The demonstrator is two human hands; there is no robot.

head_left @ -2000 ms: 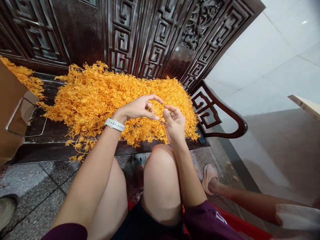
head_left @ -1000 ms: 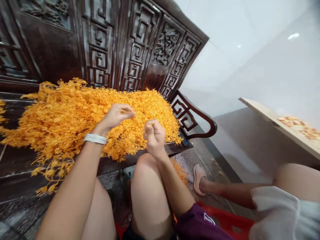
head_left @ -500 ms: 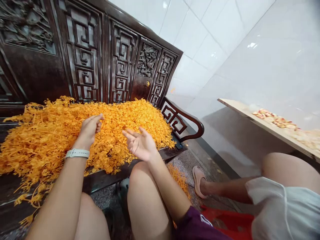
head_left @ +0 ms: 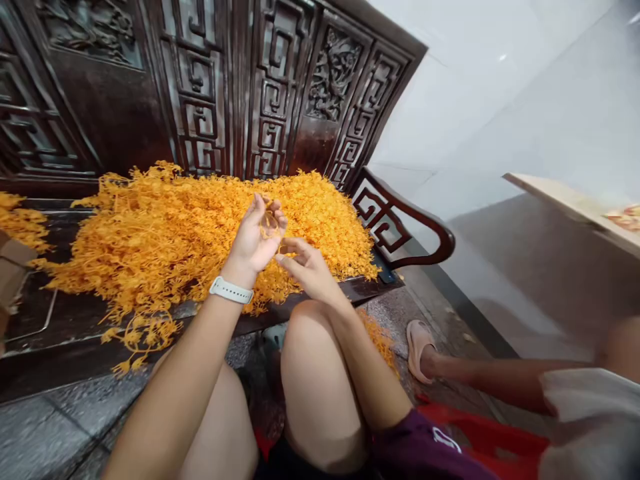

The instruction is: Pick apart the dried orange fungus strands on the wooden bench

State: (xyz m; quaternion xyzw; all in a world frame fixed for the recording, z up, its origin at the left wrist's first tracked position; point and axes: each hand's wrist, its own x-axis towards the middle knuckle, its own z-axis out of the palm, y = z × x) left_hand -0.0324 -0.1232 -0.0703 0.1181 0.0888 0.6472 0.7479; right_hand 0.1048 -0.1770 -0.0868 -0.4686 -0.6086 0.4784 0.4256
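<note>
A big heap of orange plastic pieces (head_left: 150, 233), thin-stemmed with small branched ends, covers much of a dark wooden bench seat. My left hand (head_left: 253, 243), with a pale band at the wrist, is turned palm up above the heap. Its fingers curl around a thin looped orange plastic piece (head_left: 271, 225). Just below and to the right, my right hand (head_left: 310, 270) has its thumb and fingertips drawn together beside the left palm. A thin orange strand shows at those fingertips; the rest of what they grip is hidden.
The bench's carved back (head_left: 200, 100) rises behind the heap, with a curved armrest (head_left: 440, 240) at the right end. A board (head_left: 565, 200) juts in at right. Another person's leg (head_left: 485, 377) is near a red thing (head_left: 490, 433) on the floor. More orange pieces (head_left: 377, 340) lie below.
My hands have come together above the heap. The left has turned palm up and now shows an orange piece; the right has gone from spread fingers to a pinch. The view has shifted left.
</note>
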